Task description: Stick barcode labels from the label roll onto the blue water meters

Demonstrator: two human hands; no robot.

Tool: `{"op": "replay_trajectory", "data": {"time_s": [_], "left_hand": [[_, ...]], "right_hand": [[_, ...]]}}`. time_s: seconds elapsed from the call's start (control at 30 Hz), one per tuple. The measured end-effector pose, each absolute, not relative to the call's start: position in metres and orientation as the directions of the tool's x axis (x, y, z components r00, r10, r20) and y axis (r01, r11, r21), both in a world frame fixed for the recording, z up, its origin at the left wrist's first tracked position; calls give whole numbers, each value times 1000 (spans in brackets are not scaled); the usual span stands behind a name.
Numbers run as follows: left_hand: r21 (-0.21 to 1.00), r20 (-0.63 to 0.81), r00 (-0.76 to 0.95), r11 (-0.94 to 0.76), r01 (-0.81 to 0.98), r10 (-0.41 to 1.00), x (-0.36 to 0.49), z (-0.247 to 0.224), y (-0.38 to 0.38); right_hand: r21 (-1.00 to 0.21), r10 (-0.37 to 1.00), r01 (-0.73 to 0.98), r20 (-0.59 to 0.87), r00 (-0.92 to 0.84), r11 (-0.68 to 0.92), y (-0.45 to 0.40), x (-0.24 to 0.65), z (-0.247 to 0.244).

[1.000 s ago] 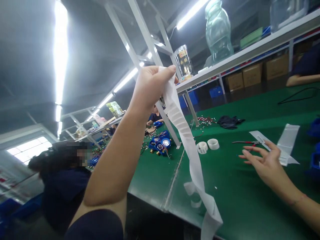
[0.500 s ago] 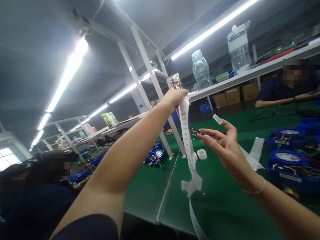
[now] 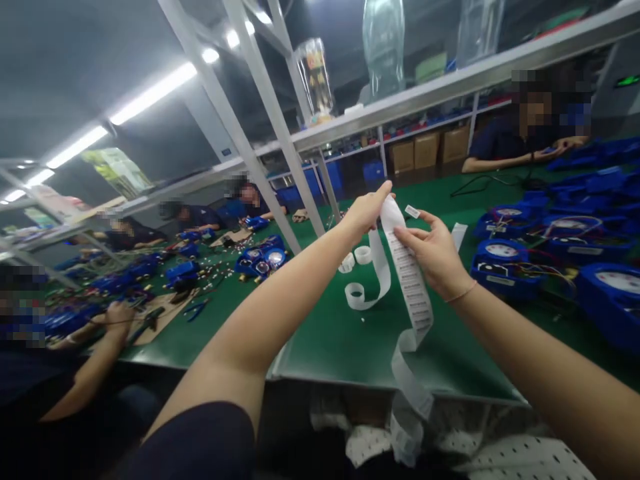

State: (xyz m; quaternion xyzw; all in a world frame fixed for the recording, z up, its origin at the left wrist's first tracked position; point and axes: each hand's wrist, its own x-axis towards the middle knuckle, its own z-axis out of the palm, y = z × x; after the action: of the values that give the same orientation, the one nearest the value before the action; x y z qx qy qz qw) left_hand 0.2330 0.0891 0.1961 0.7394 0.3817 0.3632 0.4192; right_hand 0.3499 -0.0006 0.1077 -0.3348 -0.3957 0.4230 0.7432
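Note:
A long white strip of barcode labels (image 3: 413, 293) hangs from my left hand (image 3: 367, 210), whose closed fingers grip its upper end. My right hand (image 3: 437, 253) is at the strip's right edge, with fingertips closed on it just below the left hand. One small loose label (image 3: 413, 211) clings to a raised fingertip of that hand. The strip's lower part curls over the table's front edge. Behind it, a second length of white backing tape (image 3: 383, 273) drops from the left hand and coils on the green table (image 3: 320, 333).
White tape rolls (image 3: 363, 255) stand behind the strip. Blue meter-like housings (image 3: 500, 260) with dials and wires crowd the right side; another blue unit (image 3: 263, 260) sits left. A metal shelf (image 3: 350, 127) holds bottles. A co-worker's hand (image 3: 120, 317) is at left; other people sit farther off.
My view has tilted down and turned. My right hand, apart from the strip before, has come to its edge with the small label still on a fingertip. My left hand still holds the strip.

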Motion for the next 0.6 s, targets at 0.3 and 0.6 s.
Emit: {"op": "replay_trajectory", "data": {"time_s": [0.3,0.6], "left_hand": [[983,67,619,-159,95,782,221,36,70],[997,51,484,-20,-69,874,223,-6,48]], "right_hand": [[-890,901,-324,180,394,320,22,370,17],[-940,934,-282,89,347,194,13,367,3]]}}
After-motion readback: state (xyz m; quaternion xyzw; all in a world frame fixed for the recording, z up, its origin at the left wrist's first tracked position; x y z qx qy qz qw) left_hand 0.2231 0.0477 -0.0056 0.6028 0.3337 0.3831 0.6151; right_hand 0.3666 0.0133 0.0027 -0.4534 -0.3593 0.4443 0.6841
